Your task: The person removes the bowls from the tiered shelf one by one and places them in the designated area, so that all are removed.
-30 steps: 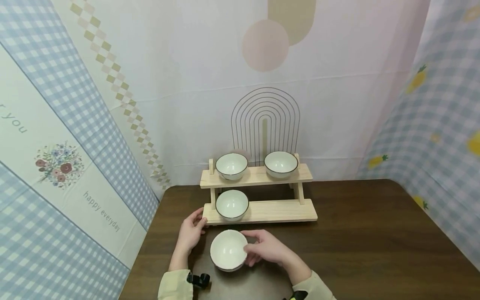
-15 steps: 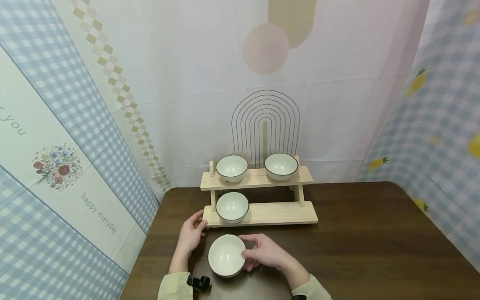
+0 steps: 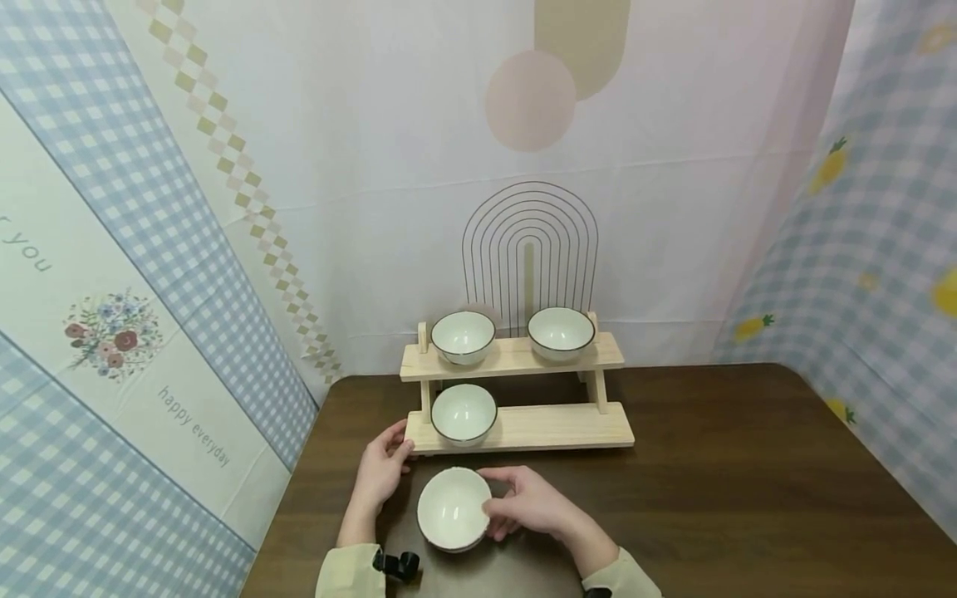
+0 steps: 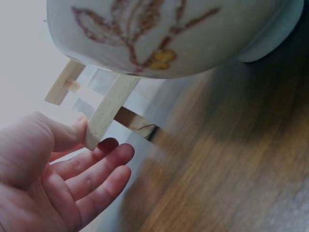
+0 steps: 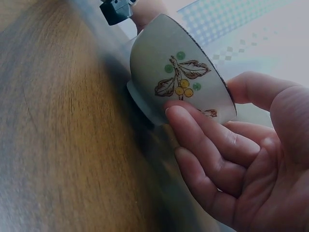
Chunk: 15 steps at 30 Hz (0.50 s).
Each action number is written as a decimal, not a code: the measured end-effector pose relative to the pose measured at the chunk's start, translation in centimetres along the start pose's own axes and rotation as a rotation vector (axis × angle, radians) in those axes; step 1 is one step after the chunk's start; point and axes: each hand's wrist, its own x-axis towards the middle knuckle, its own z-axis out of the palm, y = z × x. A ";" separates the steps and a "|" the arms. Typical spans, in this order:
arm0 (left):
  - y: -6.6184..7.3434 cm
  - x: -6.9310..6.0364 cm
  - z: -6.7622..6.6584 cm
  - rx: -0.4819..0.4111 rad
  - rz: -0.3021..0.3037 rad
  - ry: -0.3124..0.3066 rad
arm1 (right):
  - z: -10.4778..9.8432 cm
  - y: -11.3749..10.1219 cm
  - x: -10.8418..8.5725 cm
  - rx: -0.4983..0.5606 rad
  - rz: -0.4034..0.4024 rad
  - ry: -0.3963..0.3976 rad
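Note:
My right hand (image 3: 532,502) holds a white bowl (image 3: 452,508) by its right side, in front of the shelf. In the right wrist view the thumb lies at the dark rim and the fingers (image 5: 193,130) support the outer wall, which bears a leaf-and-berry pattern. Whether the foot of this bowl touches the table I cannot tell. My left hand (image 3: 380,469) pinches the left end of the lower board of a two-tier wooden shelf (image 3: 561,425); its thumb and fingers show at the board's corner in the left wrist view.
Two dark-rimmed bowls stand on the upper tier, a left one (image 3: 463,336) and a right one (image 3: 561,332). Another bowl (image 3: 463,414) sits at the left of the lower tier. The brown table (image 3: 733,482) meets a patterned cloth (image 3: 374,249) behind and at both sides.
The bowl in my right hand has shifted slightly toward me, then stayed nearly still. My left hand keeps its place on the shelf. The head view has tilted up a little.

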 end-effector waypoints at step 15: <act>0.3 -0.2 -0.1 0.020 -0.002 -0.005 | -0.5 0.2 -0.2 -0.026 0.034 -0.047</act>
